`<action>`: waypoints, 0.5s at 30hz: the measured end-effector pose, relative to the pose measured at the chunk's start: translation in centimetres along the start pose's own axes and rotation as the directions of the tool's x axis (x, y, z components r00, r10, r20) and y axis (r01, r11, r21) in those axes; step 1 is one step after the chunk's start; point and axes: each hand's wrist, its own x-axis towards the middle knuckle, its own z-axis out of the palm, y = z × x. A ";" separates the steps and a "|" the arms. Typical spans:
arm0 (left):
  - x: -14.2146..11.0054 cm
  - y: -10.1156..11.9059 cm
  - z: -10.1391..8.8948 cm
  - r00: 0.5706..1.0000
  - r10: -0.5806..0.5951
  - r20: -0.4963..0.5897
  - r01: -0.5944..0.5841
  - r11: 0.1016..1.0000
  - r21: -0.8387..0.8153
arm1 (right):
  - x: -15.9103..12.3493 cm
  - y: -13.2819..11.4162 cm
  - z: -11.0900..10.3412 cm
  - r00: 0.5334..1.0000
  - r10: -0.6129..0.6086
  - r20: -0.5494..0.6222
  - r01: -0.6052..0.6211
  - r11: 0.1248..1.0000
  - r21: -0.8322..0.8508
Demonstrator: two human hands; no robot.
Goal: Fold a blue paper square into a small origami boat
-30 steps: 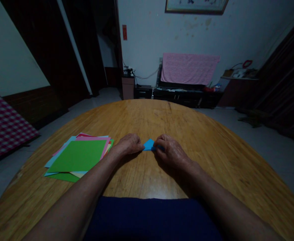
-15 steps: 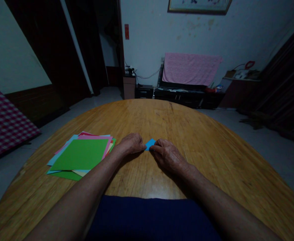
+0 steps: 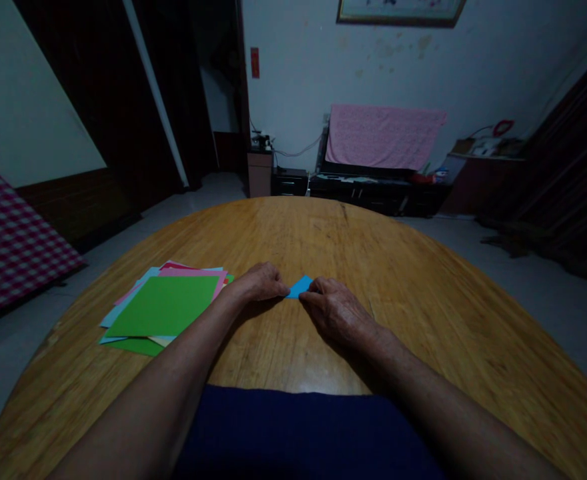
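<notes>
A small blue folded paper (image 3: 300, 287) lies on the round wooden table (image 3: 293, 230), pinched between both hands. My left hand (image 3: 259, 282) holds its left tip with the fingers curled. My right hand (image 3: 336, 311) presses on its lower right side, and those fingers hide part of the paper. To the left of my left hand is a loose stack of square coloured paper (image 3: 163, 307), with a green sheet on top and pink, pale blue and red edges showing beneath.
My dark blue clothing (image 3: 303, 433) fills the near edge of the view. A red-and-white checked cloth (image 3: 13, 240) leans at the far left beyond the table. Low black cabinets with a pink towel (image 3: 383, 137) stand against the back wall.
My right hand's fingers have slid left and down along the blue paper, and more of the paper's upper part shows. The view has drifted slightly.
</notes>
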 end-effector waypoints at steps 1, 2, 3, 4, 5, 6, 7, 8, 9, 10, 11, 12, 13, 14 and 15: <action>0.1 -0.2 0.0 1.000 -0.003 -0.001 0.003 1.000 -0.008 | 0.0 0.0 0.0 1.000 0.002 0.005 -0.002 1.000 -0.007; 0.1 -0.3 0.0 1.000 -0.007 -0.002 0.007 1.000 -0.013 | 0.0 0.0 0.0 1.000 0.001 0.008 -0.001 1.000 -0.014; 0.1 -0.4 0.0 1.000 -0.011 -0.002 0.011 1.000 -0.015 | 0.0 0.0 0.0 1.000 -0.001 0.009 0.001 1.000 -0.021; 0.2 -0.4 0.0 1.000 -0.014 -0.001 0.014 1.000 -0.017 | 0.0 0.0 0.0 1.000 -0.001 0.008 0.001 1.000 -0.025; 0.2 -0.4 0.0 1.000 -0.016 0.000 0.016 1.000 -0.020 | 0.0 0.0 0.0 1.000 0.003 0.005 -0.002 1.000 -0.025; 0.2 -0.4 0.0 1.000 -0.016 0.004 0.016 1.000 -0.023 | 0.0 0.0 0.0 1.000 0.006 0.002 -0.006 1.000 -0.020; 0.1 -0.4 0.0 1.000 -0.014 0.007 0.015 1.000 -0.026 | 0.0 0.0 0.0 1.000 0.008 -0.002 -0.009 1.000 -0.013; 0.1 -0.4 0.0 1.000 -0.011 0.008 0.012 1.000 -0.027 | 0.0 0.0 0.1 1.000 0.007 -0.007 -0.007 1.000 -0.005; 0.0 -0.3 0.0 1.000 -0.007 0.007 0.008 1.000 -0.026 | 0.0 0.0 0.1 1.000 0.002 -0.013 -0.002 1.000 0.001; 0.0 -0.3 0.0 1.000 -0.004 0.006 0.004 1.000 -0.022 | 0.0 0.0 0.1 1.000 -0.006 -0.019 0.006 1.000 0.002; -0.1 -0.2 0.0 1.000 0.001 0.001 0.000 1.000 -0.016 | 0.0 0.0 0.0 1.000 -0.016 -0.021 0.016 1.000 -0.003; -0.2 -0.1 -0.1 1.000 0.003 -0.004 -0.003 1.000 -0.009 | 0.0 0.0 0.0 0.999 -0.024 -0.023 0.024 1.000 -0.011; -0.3 -0.1 -0.1 1.000 0.007 -0.011 -0.007 1.000 -0.002 | 0.0 0.0 0.0 0.999 -0.029 -0.022 0.029 0.999 -0.021; -0.4 0.0 -0.1 1.000 0.011 -0.018 -0.011 1.000 0.006 | 0.0 0.0 0.0 0.999 -0.031 -0.022 0.031 0.999 -0.032; -0.5 0.1 0.0 1.000 0.015 -0.027 -0.014 1.000 0.014 | 0.0 0.0 0.0 0.999 -0.032 -0.020 0.031 0.999 -0.042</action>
